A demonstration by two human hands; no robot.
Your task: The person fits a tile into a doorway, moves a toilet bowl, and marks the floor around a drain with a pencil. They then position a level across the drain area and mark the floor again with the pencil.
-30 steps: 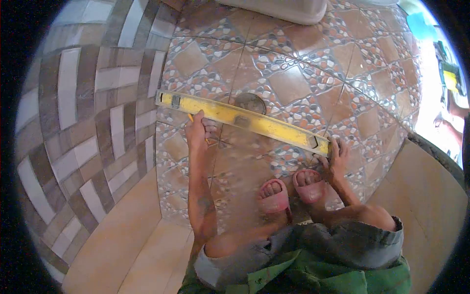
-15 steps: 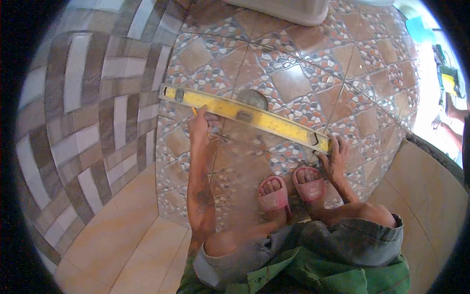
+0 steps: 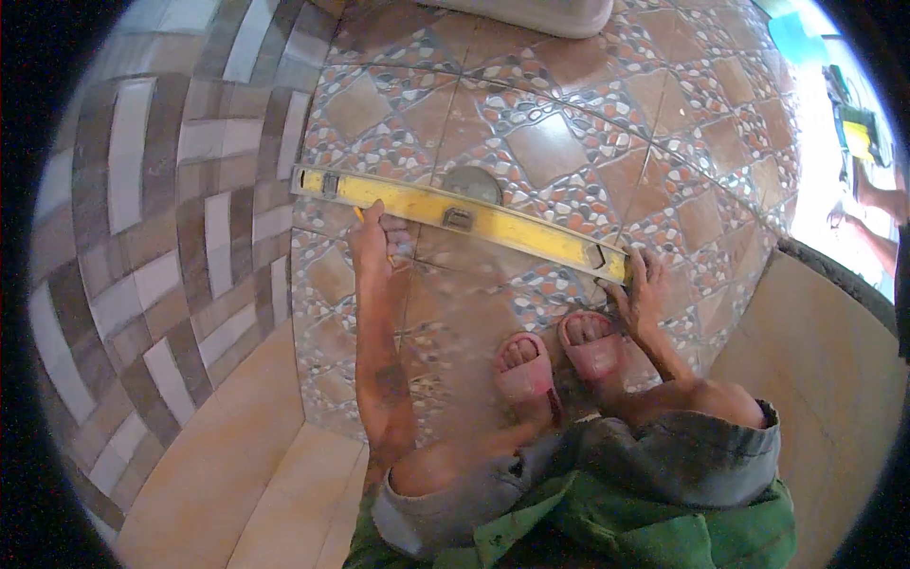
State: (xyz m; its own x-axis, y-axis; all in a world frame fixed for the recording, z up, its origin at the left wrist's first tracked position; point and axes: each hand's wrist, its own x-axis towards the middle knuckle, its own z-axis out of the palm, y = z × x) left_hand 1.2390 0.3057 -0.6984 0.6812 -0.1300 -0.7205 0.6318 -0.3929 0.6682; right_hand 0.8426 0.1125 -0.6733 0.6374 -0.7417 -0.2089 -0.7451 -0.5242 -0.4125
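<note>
A long yellow spirit level (image 3: 531,231) lies across the patterned floor, its left end close to the tiled wall. My left hand (image 3: 377,237) is closed around a thin yellow pencil (image 3: 359,214), with the fingertips against the level's near edge. Only short parts of the pencil show. At the other end of the level, my right hand (image 3: 642,292) grips it, thumb on the near side and fingers around the tip. Just beyond the level's middle sits a round drain cover (image 3: 477,180), partly hidden by the tool.
A wall of brown and white tiles (image 3: 133,171) rises on the left. My feet in pink sandals (image 3: 524,375) are close below the level. At the top stands a white fixture (image 3: 569,14). Another person's bare limb (image 3: 870,242) shows at the right doorway.
The whole view has shifted slightly, so the floor and level appear a little further left. Both hands keep about the same places along the level.
</note>
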